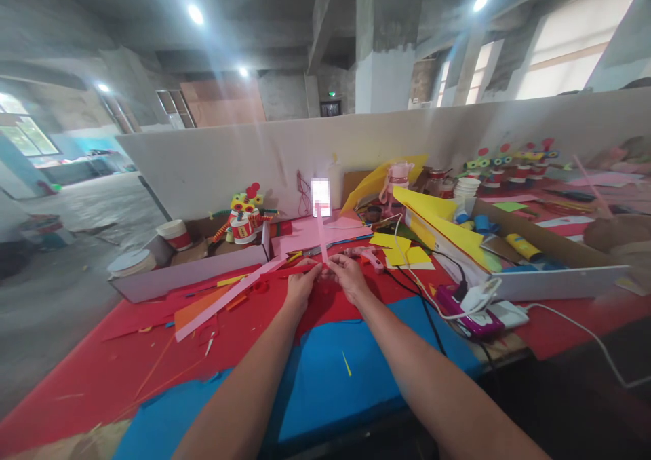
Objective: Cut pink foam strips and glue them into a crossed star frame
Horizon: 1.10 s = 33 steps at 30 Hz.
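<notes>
A narrow pink paper strip (pixel 322 239) stands upright in front of me, its lower end at my fingertips. My left hand (pixel 302 288) is closed in a pinch at that end, and my right hand (pixel 347 278) pinches it from the other side. The fingertips nearly meet, so the exact grip is partly hidden. A second, longer pink strip (pixel 230 300) lies slanting on the red sheet (pixel 122 338) to the left. Just past my right hand is a pink glue gun (pixel 371 259). Beyond the hands lies a pink paper sheet (pixel 300 236).
Left stands an open box (pixel 190 282) with a paper-cup figure (pixel 243 222). To the right are yellow paper pieces (pixel 407 251), a box of craft parts (pixel 554 283), and a purple power strip (pixel 470 314) with trailing cables. Blue sheet (pixel 350 392) covers the near edge; a white partition (pixel 228 158) rises behind.
</notes>
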### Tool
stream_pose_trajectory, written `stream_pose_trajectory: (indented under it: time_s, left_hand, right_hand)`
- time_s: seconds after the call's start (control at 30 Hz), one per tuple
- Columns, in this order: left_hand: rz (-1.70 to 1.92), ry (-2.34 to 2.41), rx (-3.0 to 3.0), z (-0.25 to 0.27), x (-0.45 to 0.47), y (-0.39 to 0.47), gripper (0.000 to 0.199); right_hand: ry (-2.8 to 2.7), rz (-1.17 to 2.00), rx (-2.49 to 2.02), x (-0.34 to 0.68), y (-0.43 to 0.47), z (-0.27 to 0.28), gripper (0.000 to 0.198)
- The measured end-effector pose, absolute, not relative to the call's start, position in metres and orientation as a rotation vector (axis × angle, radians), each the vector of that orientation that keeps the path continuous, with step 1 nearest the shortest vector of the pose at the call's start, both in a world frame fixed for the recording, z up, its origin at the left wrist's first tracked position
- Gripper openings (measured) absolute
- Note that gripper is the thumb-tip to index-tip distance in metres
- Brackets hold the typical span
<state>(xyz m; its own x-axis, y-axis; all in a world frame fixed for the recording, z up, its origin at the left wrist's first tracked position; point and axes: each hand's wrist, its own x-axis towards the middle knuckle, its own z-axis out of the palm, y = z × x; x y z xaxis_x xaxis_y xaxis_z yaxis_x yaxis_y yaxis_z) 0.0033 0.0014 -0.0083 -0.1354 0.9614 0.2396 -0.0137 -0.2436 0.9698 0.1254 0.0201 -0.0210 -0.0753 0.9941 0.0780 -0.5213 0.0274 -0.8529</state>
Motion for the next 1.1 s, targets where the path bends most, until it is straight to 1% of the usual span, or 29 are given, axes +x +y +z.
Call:
stream_pose_trajectory:
  time_s: [0.27,0.47,0.77,1.1]
  left_hand:
    - [1.501,1.107,1.252,-0.0117,0.0024,0.0046,0.024]
    - [1.521,1.087,1.285,-0.012,0.0029,0.0059,0.025]
    - [1.456,0.985,1.152,-0.0131,0.0032,0.0084,0.035]
    - [1.447,0.989,1.177,-0.0163,0.0023,0.0104,0.036]
  right_hand:
    - [-0.885,1.468,-0.727,0.128,0.0193,-0.0186,0.041]
    - [-0.912,1.366,-0.803,0.1301,0.0197,-0.0162,0.04]
    - [-0.855,1.381,-0.758,0.1252,0.0193,-0.0177,0.039]
    - [-0.862,1.447,-0.733,0.124,0.0174,-0.019,0.042]
